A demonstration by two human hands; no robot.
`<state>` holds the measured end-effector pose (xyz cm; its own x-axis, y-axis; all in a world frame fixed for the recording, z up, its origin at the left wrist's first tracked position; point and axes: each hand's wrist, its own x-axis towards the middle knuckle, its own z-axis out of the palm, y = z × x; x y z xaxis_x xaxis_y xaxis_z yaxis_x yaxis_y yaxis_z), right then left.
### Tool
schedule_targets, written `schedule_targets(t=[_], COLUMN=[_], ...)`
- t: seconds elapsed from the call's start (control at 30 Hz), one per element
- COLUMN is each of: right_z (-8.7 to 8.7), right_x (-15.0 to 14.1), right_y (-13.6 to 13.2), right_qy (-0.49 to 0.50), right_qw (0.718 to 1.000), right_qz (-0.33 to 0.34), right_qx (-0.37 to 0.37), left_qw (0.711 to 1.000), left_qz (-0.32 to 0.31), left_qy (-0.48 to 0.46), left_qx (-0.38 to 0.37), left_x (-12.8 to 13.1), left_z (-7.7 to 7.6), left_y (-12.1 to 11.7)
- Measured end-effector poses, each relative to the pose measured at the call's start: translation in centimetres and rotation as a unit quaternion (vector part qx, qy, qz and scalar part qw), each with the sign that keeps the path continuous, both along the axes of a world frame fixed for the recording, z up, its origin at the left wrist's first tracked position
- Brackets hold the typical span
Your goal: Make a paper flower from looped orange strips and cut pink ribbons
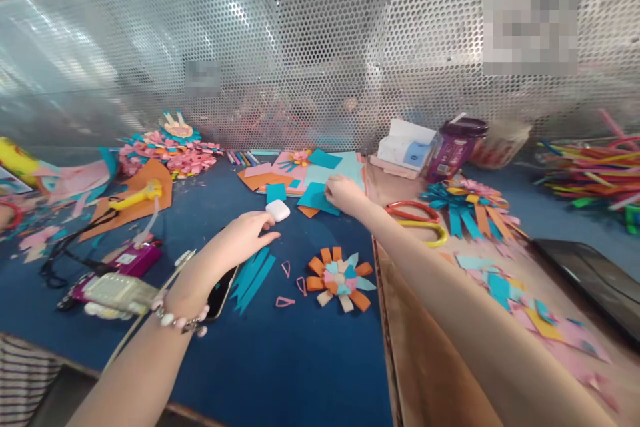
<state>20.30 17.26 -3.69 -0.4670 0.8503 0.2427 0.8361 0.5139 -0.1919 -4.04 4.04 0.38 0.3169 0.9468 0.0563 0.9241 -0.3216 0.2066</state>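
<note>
Blue paper square (311, 197): beyond the paper flower (341, 280), on the table (310, 373). Right hand (345, 195): fingers curled at its right side; whether they grip it, cannot tell. Left hand (249, 235): open, thumb apart, fingertips at white rounded case (279, 211). Step, as judged: handling paper stock; separating 1 sheet calls for a light pinch at an edge. Nearer: blue paper strips (256, 279), 3 pink paper loops (285, 302). Purple cup (453, 150): printed, lettering illegible. Mesh panel (320, 27): 2 pixelated patches, unreadable.
</note>
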Motion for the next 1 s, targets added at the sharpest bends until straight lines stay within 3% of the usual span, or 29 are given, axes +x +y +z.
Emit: schedule_targets(t=[0.43, 0.7, 0.83, 1.0], right_z=[0.6, 0.0, -0.1, 0.0], right_x=[1.4, -0.3, -0.7, -0.5], right_y=[0.9, 1.4, 1.5, 0.4], right_qy=[0.041, 0.049, 0.080, 0.149], right_qw=[0.996, 0.986, 0.983, 0.981], right_qz=[0.000, -0.062, -0.085, -0.087], right_qx=[-0.085, -0.150, -0.145, -0.088], left_qw=[1.000, 1.000, 0.999, 0.998], left_qz=[-0.006, -0.015, -0.017, -0.013], left_qy=[0.001, 0.016, 0.026, 0.056], left_qx=[-0.002, -0.008, -0.008, -0.005], left_x=[0.1, -0.3, -0.1, 0.3], left_z=[-0.2, -0.5, -0.2, -0.2], left_y=[0.1, 0.1, -0.1, -0.4])
